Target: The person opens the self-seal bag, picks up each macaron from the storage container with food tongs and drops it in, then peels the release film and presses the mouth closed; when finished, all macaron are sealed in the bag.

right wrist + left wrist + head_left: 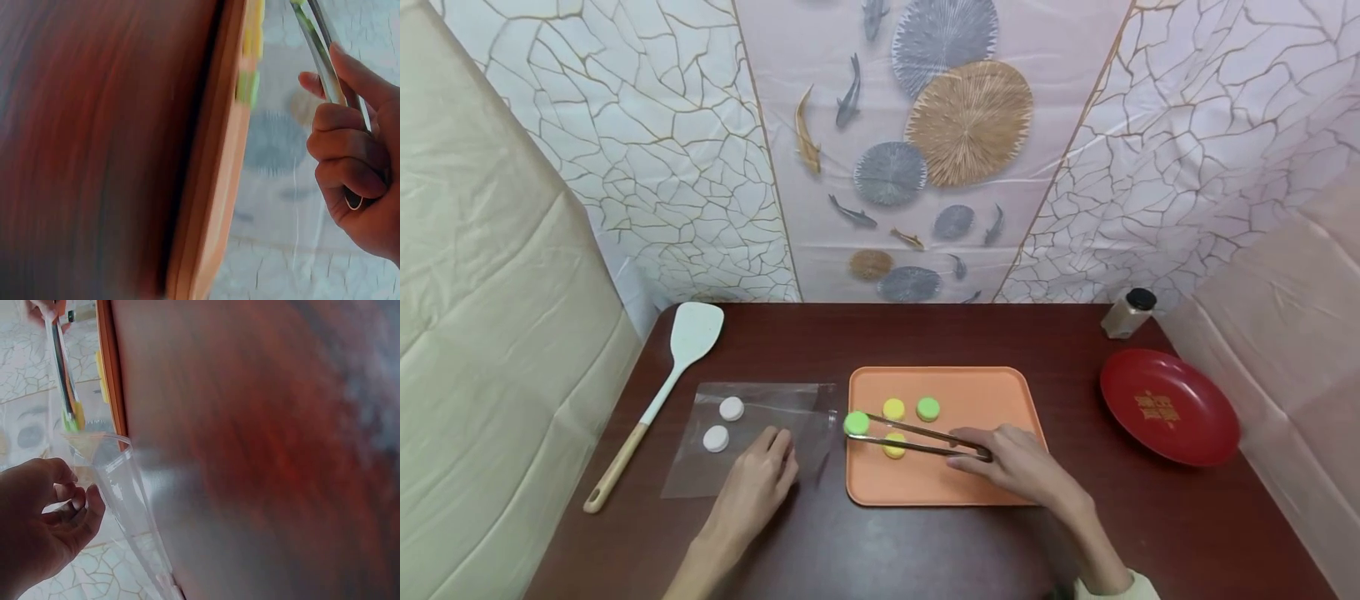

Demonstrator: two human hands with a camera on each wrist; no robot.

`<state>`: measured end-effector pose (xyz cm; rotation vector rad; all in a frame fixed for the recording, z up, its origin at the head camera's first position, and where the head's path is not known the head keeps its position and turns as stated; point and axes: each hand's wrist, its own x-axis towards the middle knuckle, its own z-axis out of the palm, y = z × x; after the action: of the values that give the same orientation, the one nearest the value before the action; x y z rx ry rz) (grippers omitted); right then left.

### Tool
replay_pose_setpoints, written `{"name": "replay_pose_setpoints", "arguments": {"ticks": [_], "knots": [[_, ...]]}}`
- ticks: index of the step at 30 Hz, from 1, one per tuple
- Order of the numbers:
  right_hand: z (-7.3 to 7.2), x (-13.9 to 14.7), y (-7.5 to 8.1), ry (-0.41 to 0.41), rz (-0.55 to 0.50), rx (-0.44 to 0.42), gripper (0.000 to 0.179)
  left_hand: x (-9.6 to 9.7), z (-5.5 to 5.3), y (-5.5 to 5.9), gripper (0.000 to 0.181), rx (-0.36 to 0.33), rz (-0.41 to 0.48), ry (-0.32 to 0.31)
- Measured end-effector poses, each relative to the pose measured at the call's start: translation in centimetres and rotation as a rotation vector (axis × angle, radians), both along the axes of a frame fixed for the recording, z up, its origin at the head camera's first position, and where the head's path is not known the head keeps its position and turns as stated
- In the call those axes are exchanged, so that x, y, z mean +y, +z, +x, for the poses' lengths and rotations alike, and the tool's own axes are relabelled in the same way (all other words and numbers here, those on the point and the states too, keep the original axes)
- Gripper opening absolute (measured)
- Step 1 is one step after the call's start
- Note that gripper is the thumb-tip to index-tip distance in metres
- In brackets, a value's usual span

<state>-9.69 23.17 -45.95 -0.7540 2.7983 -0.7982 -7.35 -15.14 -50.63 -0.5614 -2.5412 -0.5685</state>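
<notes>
My right hand [1011, 462] grips metal tongs [925, 448] above the orange tray. Between the tong tips, a green macaron [857, 423] is held over the tray's left edge, near the bag's mouth. Two yellow macarons [893, 409] and another green macaron [928, 408] sit on the tray [977, 483]. To the left lies a clear plastic bag [688, 479] with two white macarons [732, 407] inside. My left hand [760, 471] pinches the bag's film with curled fingers. In the left wrist view, the bag's mouth [112, 440] stands raised and parted.
At the left lies a white spatula [673, 375] with a wooden handle. A red oval plate [1202, 417] and a small black-lidded jar [1127, 314] stand at the right. A patterned cloth wall [700, 167] rises behind the dark table [925, 554].
</notes>
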Motion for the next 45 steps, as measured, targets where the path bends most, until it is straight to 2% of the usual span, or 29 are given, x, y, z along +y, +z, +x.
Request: {"name": "replay_pose_setpoints", "arguments": {"ticks": [5, 12, 17, 18, 19, 24, 25, 26, 27, 30, 31, 37, 38, 41, 44, 45], "knots": [[-0.7, -3.3, -0.5, 0.04, 0.011, 0.02, 0.031, 0.0, 0.0, 0.3, 0.025, -0.039, -0.011, 0.029], [-1.5, -6.6, -0.9, 0.072, 0.059, 0.04, 0.033, -0.1, -0.1, 0.2, 0.028, 0.015, 0.009, 0.009], [-1.9, -8.6, -1.2, 0.102, 0.074, 0.064, 0.029, -0.2, 0.0, 0.1, 0.028, 0.019, 0.02, 0.002], [-2.0, -9.0, -1.4, 0.112, 0.07, 0.074, 0.029, -0.2, 0.0, 0.1, 0.028, 0.017, 0.021, 0.004], [-2.4, -9.3, -2.8, 0.132, 0.068, 0.115, 0.032, -0.2, 0.0, 0.1, 0.028, 0.014, 0.021, 0.006], [-2.7, -11.8, -3.0, 0.164, 0.079, 0.203, 0.033, -0.3, 0.0, 0.1, 0.03, 0.026, 0.014, 0.008], [-2.8, -12.4, -3.0, 0.161, 0.085, 0.201, 0.033, -0.3, 0.0, 0.1, 0.031, 0.028, 0.013, 0.008], [-2.4, -13.0, -1.7, 0.15, 0.09, 0.162, 0.031, -0.3, -0.1, 0.1, 0.031, 0.031, 0.012, 0.008], [-2.5, -13.4, -1.6, 0.143, 0.098, 0.145, 0.03, -0.2, -0.1, 0.1, 0.031, 0.033, 0.012, 0.007], [-2.7, -14.2, -1.6, 0.144, 0.086, 0.119, 0.032, -0.2, -0.1, 0.1, 0.03, 0.026, 0.01, 0.01], [-3.2, -14.1, -2.9, 0.156, 0.083, 0.154, 0.035, -0.2, -0.1, 0.2, 0.03, 0.027, 0.01, 0.011], [-3.3, -15.2, -3.1, 0.151, 0.109, 0.171, 0.035, -0.2, -0.1, 0.3, 0.029, 0.014, 0.006, 0.025], [-3.0, -15.6, -2.1, 0.143, 0.116, 0.142, 0.032, -0.2, -0.1, 0.3, 0.028, 0.011, 0.006, 0.027], [-3.5, -16.1, -4.0, 0.146, 0.129, 0.17, 0.036, -0.2, 0.0, 0.3, 0.027, 0.011, 0.009, 0.024], [-4.1, -16.3, -6.5, 0.144, 0.147, 0.239, 0.04, -0.2, 0.0, 0.2, 0.027, 0.021, 0.014, 0.016], [-4.2, -16.4, -6.8, 0.141, 0.15, 0.25, 0.04, -0.3, 0.0, 0.2, 0.027, 0.025, 0.015, 0.014]]}}
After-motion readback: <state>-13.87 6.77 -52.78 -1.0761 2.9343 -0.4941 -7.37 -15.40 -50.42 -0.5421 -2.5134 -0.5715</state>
